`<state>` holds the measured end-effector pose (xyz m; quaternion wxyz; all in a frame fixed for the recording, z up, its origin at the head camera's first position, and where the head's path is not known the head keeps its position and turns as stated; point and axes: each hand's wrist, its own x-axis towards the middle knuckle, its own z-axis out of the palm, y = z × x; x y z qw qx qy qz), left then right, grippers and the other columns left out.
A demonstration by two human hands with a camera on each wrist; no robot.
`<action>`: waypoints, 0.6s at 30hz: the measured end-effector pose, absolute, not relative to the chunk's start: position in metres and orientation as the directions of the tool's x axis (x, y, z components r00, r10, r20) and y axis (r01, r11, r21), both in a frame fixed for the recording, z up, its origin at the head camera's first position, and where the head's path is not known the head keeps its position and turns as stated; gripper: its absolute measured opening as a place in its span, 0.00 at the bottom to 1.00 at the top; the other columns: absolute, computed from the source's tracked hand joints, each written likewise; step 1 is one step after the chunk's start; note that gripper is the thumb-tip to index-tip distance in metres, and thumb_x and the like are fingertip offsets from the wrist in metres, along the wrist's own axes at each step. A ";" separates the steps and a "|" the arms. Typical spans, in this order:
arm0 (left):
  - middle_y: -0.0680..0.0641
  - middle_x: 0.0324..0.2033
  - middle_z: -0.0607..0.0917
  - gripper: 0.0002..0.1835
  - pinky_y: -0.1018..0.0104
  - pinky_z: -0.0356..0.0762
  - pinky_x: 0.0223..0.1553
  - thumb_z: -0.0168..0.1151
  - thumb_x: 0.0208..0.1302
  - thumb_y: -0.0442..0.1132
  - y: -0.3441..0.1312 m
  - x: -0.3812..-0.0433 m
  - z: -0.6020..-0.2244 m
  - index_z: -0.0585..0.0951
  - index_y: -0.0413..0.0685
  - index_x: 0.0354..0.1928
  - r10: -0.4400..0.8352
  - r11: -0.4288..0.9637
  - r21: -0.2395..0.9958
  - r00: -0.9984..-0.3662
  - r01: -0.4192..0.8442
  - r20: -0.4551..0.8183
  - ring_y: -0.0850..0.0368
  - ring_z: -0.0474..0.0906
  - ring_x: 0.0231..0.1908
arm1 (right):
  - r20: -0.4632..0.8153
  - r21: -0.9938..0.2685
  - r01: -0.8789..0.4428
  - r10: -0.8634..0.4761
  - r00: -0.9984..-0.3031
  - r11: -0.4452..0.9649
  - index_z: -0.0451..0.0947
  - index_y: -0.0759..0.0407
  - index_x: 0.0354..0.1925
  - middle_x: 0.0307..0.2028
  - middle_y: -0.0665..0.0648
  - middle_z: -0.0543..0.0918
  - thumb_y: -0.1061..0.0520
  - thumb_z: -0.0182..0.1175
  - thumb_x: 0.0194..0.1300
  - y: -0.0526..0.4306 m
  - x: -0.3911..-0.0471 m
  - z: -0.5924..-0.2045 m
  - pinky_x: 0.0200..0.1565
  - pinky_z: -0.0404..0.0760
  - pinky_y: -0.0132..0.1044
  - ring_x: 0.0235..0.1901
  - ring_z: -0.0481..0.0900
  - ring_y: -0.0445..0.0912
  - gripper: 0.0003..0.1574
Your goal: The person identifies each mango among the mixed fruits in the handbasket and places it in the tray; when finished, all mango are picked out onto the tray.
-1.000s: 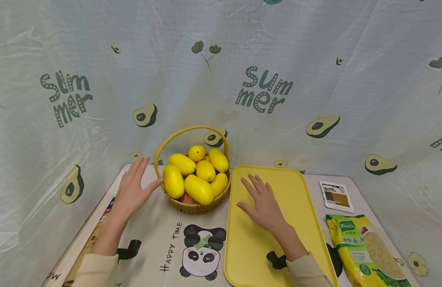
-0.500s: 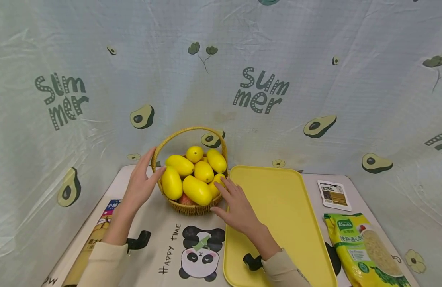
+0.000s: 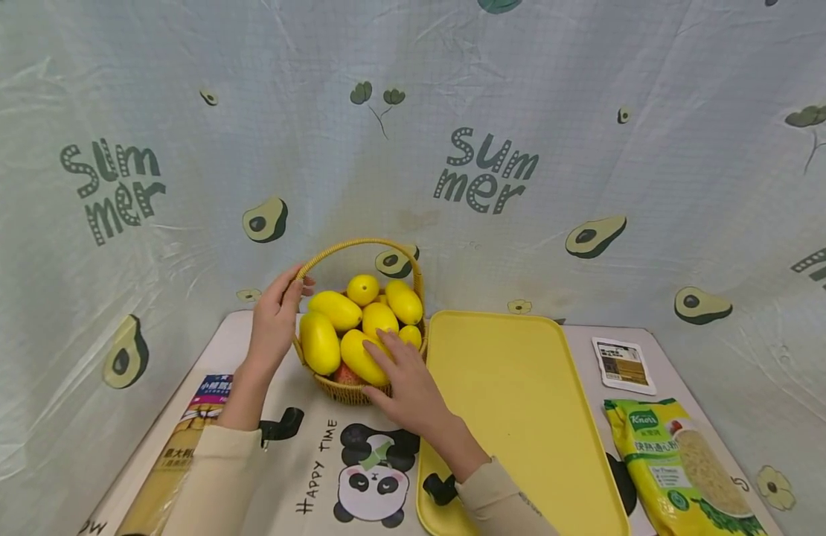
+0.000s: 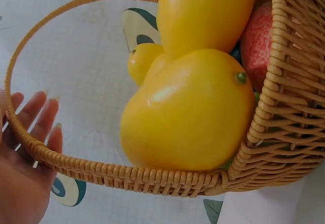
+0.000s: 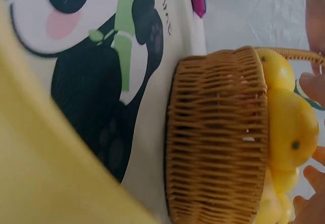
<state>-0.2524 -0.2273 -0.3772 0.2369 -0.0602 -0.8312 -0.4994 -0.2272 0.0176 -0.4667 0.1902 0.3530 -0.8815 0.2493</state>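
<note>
Honey-brown woven wicker basket (image 5: 218, 148) stands upright on a pale printed table cover (image 3: 286, 476), its tall arched wicker handle (image 3: 359, 242) on the left hand's side at the grip. Left hand (image 3: 272, 320) is at that side of the arch, handle running between thumb and fingers; wrist view shows the fingers fairly straight, tips poking past it into the loop, so cannot tell if they're clamped. Basket body sits below and to the right of that hand, heaped with smooth yellow oval fruits (image 3: 321, 342), plus a speckled red round fruit (image 4: 256, 46) low at the front wall. Right hand (image 3: 413, 383) is over the front right of the heap, fingers spread apart, not wrapped round anything; the front yellow fruit lies just under its fingertips, contact unclear. Flat yellow rectangular tray (image 3: 513, 417) is just right of the basket, partly under the right forearm. Black-and-white panda print (image 3: 374, 487) in front of the basket, glossy yellow-green Knorr bag (image 3: 681, 461) at far right.
</note>
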 end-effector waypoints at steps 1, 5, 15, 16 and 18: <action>0.39 0.48 0.83 0.23 0.71 0.74 0.51 0.41 0.80 0.50 -0.226 -0.253 -0.376 0.74 0.49 0.65 -0.150 0.492 0.805 -0.879 0.331 0.453 0.47 0.78 0.48 | 0.513 -0.303 -0.720 -0.530 -0.675 0.624 0.60 0.45 0.75 0.75 0.56 0.60 0.40 0.62 0.67 0.016 -0.227 -0.466 0.73 0.60 0.57 0.76 0.58 0.51 0.43; 0.36 0.35 0.77 0.20 0.79 0.71 0.37 0.40 0.80 0.44 -0.221 -0.247 -0.366 0.77 0.38 0.54 -0.175 0.495 0.810 -0.877 0.315 0.448 0.42 0.73 0.36 | 0.511 -0.294 -0.720 -0.533 -0.674 0.628 0.60 0.44 0.75 0.75 0.55 0.60 0.42 0.62 0.68 0.009 -0.228 -0.465 0.73 0.60 0.56 0.76 0.57 0.49 0.42; 0.38 0.31 0.71 0.17 0.72 0.65 0.31 0.41 0.80 0.41 -0.213 -0.235 -0.352 0.75 0.33 0.49 -0.170 0.501 0.810 -0.882 0.307 0.439 0.57 0.65 0.30 | 0.490 -0.238 -0.697 -0.536 -0.688 0.677 0.63 0.45 0.73 0.75 0.55 0.62 0.43 0.62 0.68 0.004 -0.228 -0.467 0.74 0.61 0.52 0.76 0.58 0.49 0.39; 0.37 0.32 0.71 0.17 0.72 0.64 0.31 0.41 0.80 0.41 -0.212 -0.235 -0.352 0.74 0.33 0.49 -0.171 0.496 0.814 -0.885 0.303 0.434 0.57 0.65 0.31 | 0.485 -0.232 -0.694 -0.537 -0.690 0.682 0.63 0.45 0.73 0.75 0.55 0.62 0.44 0.61 0.68 0.004 -0.228 -0.467 0.74 0.61 0.52 0.76 0.58 0.49 0.38; 0.37 0.32 0.71 0.18 0.72 0.64 0.32 0.42 0.80 0.42 -0.213 -0.236 -0.353 0.74 0.33 0.50 -0.170 0.493 0.818 -0.890 0.295 0.424 0.56 0.65 0.32 | 0.483 -0.225 -0.693 -0.539 -0.690 0.685 0.64 0.45 0.72 0.74 0.55 0.63 0.45 0.61 0.68 0.005 -0.228 -0.467 0.74 0.62 0.51 0.75 0.59 0.49 0.38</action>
